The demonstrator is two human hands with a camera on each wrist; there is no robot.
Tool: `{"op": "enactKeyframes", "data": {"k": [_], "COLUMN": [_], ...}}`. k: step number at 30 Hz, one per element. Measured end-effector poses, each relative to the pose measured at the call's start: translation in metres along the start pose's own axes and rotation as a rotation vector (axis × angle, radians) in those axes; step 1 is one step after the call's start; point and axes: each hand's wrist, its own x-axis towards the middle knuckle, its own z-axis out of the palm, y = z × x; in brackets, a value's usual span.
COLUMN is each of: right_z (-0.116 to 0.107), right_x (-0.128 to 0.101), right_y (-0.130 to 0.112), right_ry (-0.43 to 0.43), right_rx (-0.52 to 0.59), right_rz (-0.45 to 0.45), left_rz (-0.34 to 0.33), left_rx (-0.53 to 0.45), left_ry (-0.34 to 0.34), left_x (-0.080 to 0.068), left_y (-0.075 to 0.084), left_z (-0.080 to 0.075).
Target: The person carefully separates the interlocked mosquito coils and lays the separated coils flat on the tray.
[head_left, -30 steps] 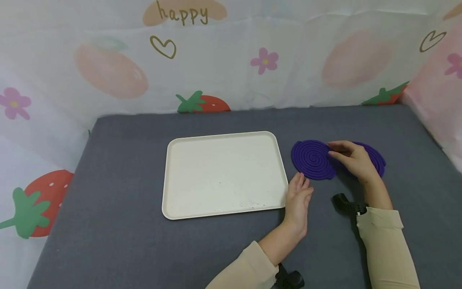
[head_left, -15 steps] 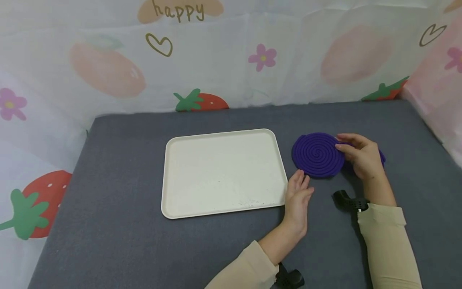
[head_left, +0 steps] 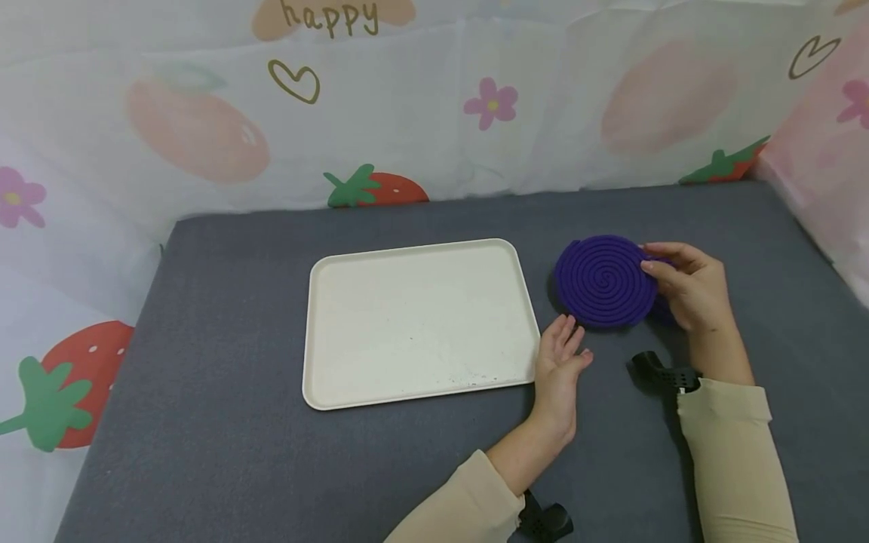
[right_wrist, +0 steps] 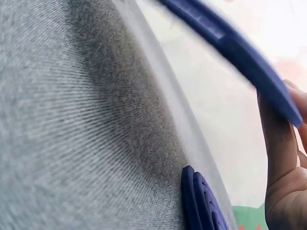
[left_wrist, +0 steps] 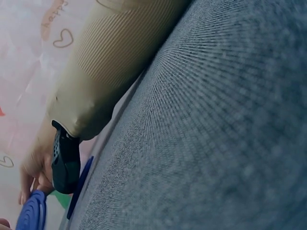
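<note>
Purple spiral mat (head_left: 603, 282), held off the grey table (head_left: 204, 422), is pinched at its right edge by the right-hand grip (head_left: 699, 290), second mat (right_wrist: 204, 205) lying below; left-hand grip (head_left: 558, 377) released, fingers straight beside right rim of tray (head_left: 414, 313), table surface spanning from held mat to far edge.

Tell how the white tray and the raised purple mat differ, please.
The tray is a white rectangle with rounded corners; the mat is a purple, round spiral. The tray looks larger than the mat. The tray lies on the table; the mat is held up in the right grip. Both look flat.
</note>
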Motion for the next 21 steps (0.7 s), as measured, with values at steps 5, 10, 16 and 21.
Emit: {"op": "enactKeyframes", "data": {"k": [5,10,16,21], "right_z": [0.002,0.006,0.011,0.015], "right_x": [0.0,-0.001,-0.001,-0.003], "right_y": [0.0,0.001,0.0,-0.002], "right_ry": [-0.025,-0.17,-0.285,-0.298], "right_rx": [0.094,0.12,0.077,0.035], "right_rz": [-0.009,0.005,0.049,0.107], "left_rz": [0.004,0.03,0.067,0.085], "left_rx": [0.016,0.052,0.044,0.014], "left_ry": [-0.005,-0.025,-0.061,-0.057], "left_x": [0.001,0.002,0.002,0.002], "left_y": [-0.002,-0.004,-0.005,-0.006], "left_z": [-0.001,-0.003,-0.004,-0.003]}}
